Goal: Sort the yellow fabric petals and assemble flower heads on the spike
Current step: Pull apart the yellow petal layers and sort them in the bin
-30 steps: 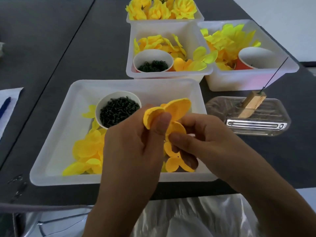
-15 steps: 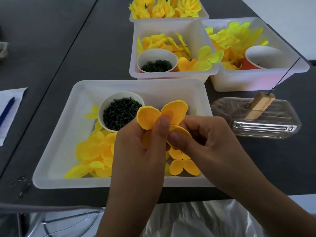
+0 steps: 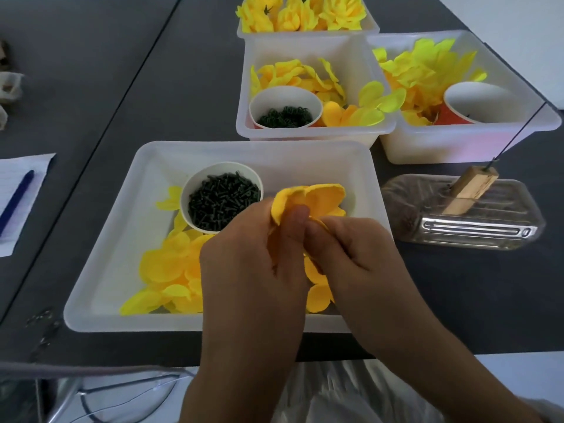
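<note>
Over the near white tray [image 3: 100, 270], my left hand [image 3: 253, 270] and my right hand [image 3: 351, 254] both pinch a bunch of orange-yellow fabric petals [image 3: 308, 199], thumbs meeting at its middle. Loose yellow petals [image 3: 166, 267] lie in the tray beside a paper cup of dark green pegs [image 3: 222, 199]. The thin wire spike [image 3: 518, 135] rises from a wooden block [image 3: 470, 190] on a clear plastic dish [image 3: 464, 230] to the right, apart from both hands.
Three white bins stand behind: one with petals and a cup of green rings [image 3: 285, 112], one with brighter petals and a red cup [image 3: 476, 102], and one with finished flower heads [image 3: 302, 13] at the back. Paper and a blue pen [image 3: 16, 199] lie at the left.
The petal bunch has folded tighter between my thumbs, and my hands have closed together on it. The view has shifted slightly.
</note>
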A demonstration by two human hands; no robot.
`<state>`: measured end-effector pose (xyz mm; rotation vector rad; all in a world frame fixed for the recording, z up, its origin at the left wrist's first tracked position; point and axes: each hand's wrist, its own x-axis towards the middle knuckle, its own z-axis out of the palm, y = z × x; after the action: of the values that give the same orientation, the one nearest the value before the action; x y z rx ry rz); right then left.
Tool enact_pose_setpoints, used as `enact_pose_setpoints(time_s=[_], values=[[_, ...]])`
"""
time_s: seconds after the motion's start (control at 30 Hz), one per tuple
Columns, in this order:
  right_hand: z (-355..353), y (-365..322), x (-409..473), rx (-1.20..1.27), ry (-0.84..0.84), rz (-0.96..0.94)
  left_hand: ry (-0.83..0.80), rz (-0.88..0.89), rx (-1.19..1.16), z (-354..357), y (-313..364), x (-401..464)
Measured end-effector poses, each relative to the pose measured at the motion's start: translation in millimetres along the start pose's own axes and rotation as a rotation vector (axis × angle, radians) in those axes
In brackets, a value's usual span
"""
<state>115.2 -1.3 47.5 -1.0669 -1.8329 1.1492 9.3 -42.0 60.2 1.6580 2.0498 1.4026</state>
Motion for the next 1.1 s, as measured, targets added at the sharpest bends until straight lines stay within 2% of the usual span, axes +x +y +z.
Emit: enact_pose_setpoints(time_s=[0.13, 0.2, 0.27, 0.37, 0.5, 0.6, 0.7, 0.83, 0.97, 1.1], values=[[-21.1, 0.4, 4.4, -0.086, -0.181, 0.083, -0.191, -0.2, -0.278, -9.5, -6.3, 6.1], [-32.0, -2.2, 10.3, -0.149, -0.17, 0.043, -0.321, -0.282, -0.425, -12.9, -10.9, 10.7], [-35.5, -6.1, 14.1, -0.165, -0.203, 0.029, -0.382, -0.341, -0.539, -12.0, -13.4, 13.3], [-25.1, -9.0, 11.8, -0.055, -0.26, 0.089, -0.295, -0.398, -0.52, -1.5, -13.0, 11.3], [-4.2, -10.6, 4.0, 0.065, -0.081, 0.156, -0.083, -0.319, -0.416, 13.5, -5.7, 3.0], [1.1, -4.9, 2.9, 0.06, 0.003, 0.136, -0.001, -0.265, -0.355, 18.5, -4.3, -0.2], [-3.8, 3.3, 5.8, -0.057, 0.096, 0.085, 0.043, -0.13, -0.133, 17.7, -4.5, 0.5], [-6.2, 0.8, 7.0, -0.173, 0.145, -0.021, 0.052, 0.056, 0.015, 13.3, -4.8, 4.4], [-4.0, -2.7, 2.9, -0.279, 0.182, -0.151, 0.038, 0.02, -0.009, 12.4, -2.0, 4.5], [-5.3, -3.5, -2.2, -0.343, 0.209, -0.182, 0.049, -0.028, -0.095, 8.4, -0.5, 5.4]])
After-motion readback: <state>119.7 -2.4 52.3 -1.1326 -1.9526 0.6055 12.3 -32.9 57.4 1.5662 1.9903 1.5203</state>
